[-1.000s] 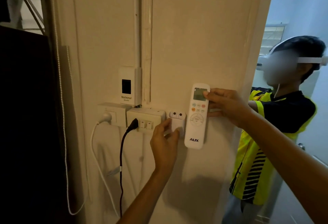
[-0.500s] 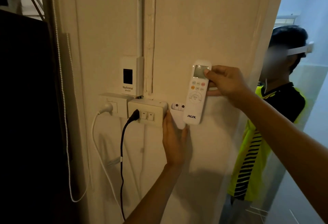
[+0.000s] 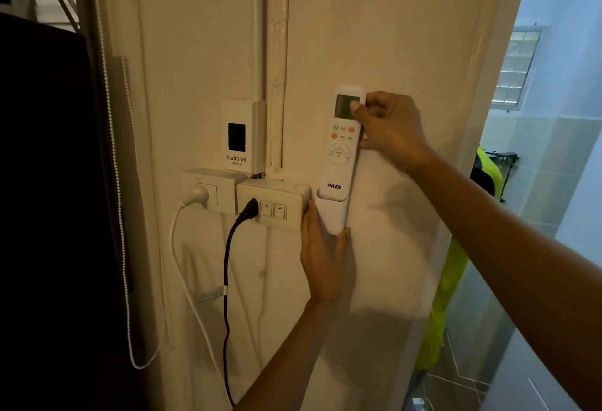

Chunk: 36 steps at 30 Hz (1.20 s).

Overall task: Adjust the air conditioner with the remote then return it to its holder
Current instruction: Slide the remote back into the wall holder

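White remote point(image 3: 342, 143), marked "AUX", upright with lower end inside wall holder point(image 3: 331, 215). Right hand point(image 3: 389, 128) gripping its top; left hand point(image 3: 322, 259) cupped around holder. Beside: switch box point(image 3: 277, 203), black plug point(image 3: 249, 210), "National" breaker point(image 3: 241, 136).

readable markings, head view:

- "aux", dark blue capitals, on the lower face of the white remote point(image 3: 342, 149), centre right of the frame, just above the rim of the white holder point(image 3: 331, 213).
- "national", dark print, with a smaller line beneath reading roughly "braker", on the white breaker box point(image 3: 242, 136), centre of the frame, below its black window.
- remote display and button legends: too small and blurred to read.
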Each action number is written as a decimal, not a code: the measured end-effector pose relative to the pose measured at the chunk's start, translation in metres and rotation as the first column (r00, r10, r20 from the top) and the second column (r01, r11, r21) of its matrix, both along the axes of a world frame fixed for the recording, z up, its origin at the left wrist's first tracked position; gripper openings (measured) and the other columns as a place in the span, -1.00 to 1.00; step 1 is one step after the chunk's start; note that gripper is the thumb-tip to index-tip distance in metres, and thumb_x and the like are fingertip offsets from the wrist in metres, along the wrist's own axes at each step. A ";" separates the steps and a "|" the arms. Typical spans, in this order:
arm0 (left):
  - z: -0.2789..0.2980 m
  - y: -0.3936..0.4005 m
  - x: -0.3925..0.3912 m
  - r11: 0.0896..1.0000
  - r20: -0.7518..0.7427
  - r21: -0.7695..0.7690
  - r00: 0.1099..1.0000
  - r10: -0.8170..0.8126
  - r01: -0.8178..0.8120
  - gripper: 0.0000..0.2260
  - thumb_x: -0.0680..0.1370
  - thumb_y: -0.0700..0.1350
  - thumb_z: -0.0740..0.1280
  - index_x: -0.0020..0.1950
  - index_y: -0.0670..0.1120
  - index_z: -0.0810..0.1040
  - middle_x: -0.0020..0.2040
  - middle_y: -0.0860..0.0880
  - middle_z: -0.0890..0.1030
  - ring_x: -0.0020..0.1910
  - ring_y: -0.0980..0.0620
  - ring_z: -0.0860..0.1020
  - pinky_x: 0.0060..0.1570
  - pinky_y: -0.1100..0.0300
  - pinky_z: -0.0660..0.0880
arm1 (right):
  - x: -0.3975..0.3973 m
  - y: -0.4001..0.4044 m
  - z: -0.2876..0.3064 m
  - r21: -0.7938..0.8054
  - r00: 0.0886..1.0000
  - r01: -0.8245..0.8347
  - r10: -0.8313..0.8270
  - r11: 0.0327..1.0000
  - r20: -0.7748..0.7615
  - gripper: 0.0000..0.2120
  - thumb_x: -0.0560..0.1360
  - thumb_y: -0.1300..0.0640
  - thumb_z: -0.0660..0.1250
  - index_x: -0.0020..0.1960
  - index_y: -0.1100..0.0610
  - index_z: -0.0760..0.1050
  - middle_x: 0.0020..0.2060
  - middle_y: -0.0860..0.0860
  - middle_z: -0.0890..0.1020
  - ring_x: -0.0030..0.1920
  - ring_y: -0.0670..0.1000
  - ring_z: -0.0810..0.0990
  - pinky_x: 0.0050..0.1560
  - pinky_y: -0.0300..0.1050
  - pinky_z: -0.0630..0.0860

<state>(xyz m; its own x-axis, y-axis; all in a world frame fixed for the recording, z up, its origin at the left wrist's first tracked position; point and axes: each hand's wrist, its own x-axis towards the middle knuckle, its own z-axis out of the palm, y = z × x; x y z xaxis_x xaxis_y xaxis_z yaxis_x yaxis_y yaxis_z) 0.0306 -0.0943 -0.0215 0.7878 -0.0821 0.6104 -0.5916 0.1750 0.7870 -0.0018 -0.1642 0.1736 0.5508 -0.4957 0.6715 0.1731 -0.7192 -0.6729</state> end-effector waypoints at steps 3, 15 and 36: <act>-0.001 0.000 0.001 1.000 -0.002 0.008 1.000 -0.009 0.009 -0.33 0.44 -0.18 0.44 0.47 -0.08 0.19 0.44 0.00 0.33 0.42 0.13 0.28 0.33 0.51 0.12 | 0.000 0.002 -0.005 0.000 1.000 -0.006 0.006 1.000 -0.020 -0.84 0.48 -0.01 0.33 0.00 0.03 0.55 -0.15 -0.03 0.70 -0.14 0.00 0.70 -0.14 0.07 0.67; 0.003 0.002 0.000 1.000 -0.029 0.029 1.000 -0.007 0.008 -0.32 0.43 -0.16 0.44 0.46 -0.04 0.18 0.43 0.05 0.32 0.40 0.17 0.25 0.38 0.27 0.18 | -0.004 0.005 -0.012 0.000 0.977 0.110 -0.108 0.994 -0.182 -0.83 0.42 -0.02 0.41 -0.31 -0.01 0.54 -0.21 0.05 0.72 -0.24 0.03 0.71 -0.12 0.05 0.66; 0.000 0.002 0.003 0.999 -0.029 0.054 1.000 0.001 0.000 -0.32 0.43 -0.14 0.44 0.46 -0.04 0.17 0.46 -0.01 0.31 0.44 0.09 0.25 0.40 0.18 0.22 | -0.006 0.010 -0.017 0.030 0.948 0.224 -0.211 0.974 -0.238 -0.77 0.34 -0.07 0.47 -0.33 0.06 0.56 -0.27 0.03 0.70 -0.25 0.03 0.69 -0.13 0.05 0.66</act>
<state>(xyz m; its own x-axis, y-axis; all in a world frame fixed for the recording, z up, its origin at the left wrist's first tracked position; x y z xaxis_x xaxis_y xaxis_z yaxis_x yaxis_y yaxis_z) 0.0333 -0.0923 -0.0212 0.8050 -0.1138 0.5823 -0.5687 0.1316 0.8119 -0.0076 -0.1538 0.1570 0.5625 -0.6538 0.5061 -0.1486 -0.6821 -0.7160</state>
